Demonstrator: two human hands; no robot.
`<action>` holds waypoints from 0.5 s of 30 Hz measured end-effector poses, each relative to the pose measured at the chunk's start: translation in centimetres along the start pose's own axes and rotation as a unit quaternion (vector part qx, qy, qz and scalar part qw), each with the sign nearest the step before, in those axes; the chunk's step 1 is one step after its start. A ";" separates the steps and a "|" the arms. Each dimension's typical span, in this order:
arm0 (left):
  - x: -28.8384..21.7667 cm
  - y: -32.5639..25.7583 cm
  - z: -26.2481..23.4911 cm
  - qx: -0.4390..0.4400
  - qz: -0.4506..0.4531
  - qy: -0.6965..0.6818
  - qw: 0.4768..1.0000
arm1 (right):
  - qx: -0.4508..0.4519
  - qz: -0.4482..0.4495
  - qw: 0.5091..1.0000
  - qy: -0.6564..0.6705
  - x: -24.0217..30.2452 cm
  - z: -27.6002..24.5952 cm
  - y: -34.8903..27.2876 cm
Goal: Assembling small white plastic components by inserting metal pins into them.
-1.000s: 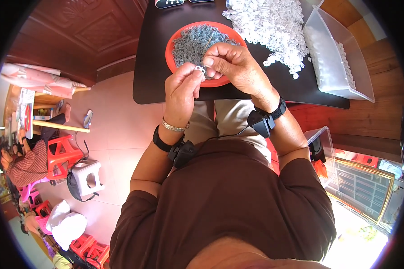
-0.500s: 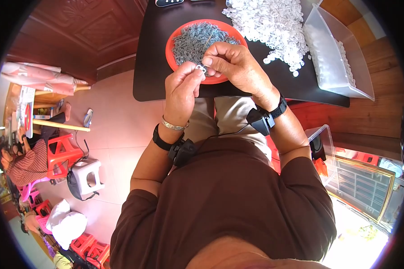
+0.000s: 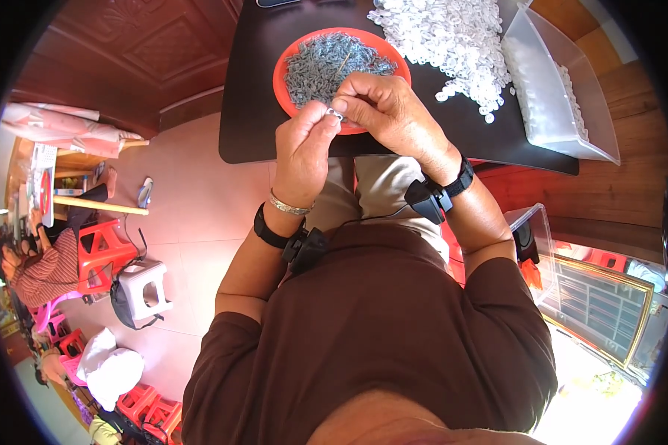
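Over the near rim of a red bowl (image 3: 277, 80), my left hand (image 3: 303, 152) pinches a small white plastic piece (image 3: 335, 114) with holes between thumb and forefinger. My right hand (image 3: 399, 115) meets it from the right, thumb and fingertip pressed together at the piece's upper edge; whatever they grip is too small to make out. Heaped inside the bowl are small grey slender pieces (image 3: 315, 68), with a thin stick (image 3: 344, 65) among them. Beyond my right hand, a pile of small white ring-like pieces (image 3: 453, 44) spreads over the dark table (image 3: 249, 111).
A translucent plastic bin (image 3: 545, 122) with white pieces lies at the table's right side. Black straps with boxes sit on both my wrists, joined by a cable (image 3: 375, 221). Red stools (image 3: 104, 252), a grey stool (image 3: 145, 289) and a seated person (image 3: 48, 271) are at far left.
My hands have shifted very slightly, and the right fingertips now sit closer over the white piece, hiding more of it. The view has tilted a little.
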State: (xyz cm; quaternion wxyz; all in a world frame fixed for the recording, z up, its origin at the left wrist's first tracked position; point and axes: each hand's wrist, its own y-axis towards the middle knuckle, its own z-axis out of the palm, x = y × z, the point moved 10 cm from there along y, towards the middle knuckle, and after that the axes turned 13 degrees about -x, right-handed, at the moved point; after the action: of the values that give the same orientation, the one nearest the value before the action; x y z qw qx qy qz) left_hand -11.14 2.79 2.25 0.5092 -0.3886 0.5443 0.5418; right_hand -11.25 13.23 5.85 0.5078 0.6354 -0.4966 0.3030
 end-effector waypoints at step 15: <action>1.9 0.0 -0.1 0.015 -0.085 -0.029 0.996 | 0.045 -0.032 0.997 -0.054 0.1 0.5 0.0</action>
State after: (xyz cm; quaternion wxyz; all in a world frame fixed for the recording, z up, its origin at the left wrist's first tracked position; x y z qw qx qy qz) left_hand -11.53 2.96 0.43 0.5750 -0.4095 0.5024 0.4992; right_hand -11.30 12.71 5.83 0.4601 0.6887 -0.4888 0.2741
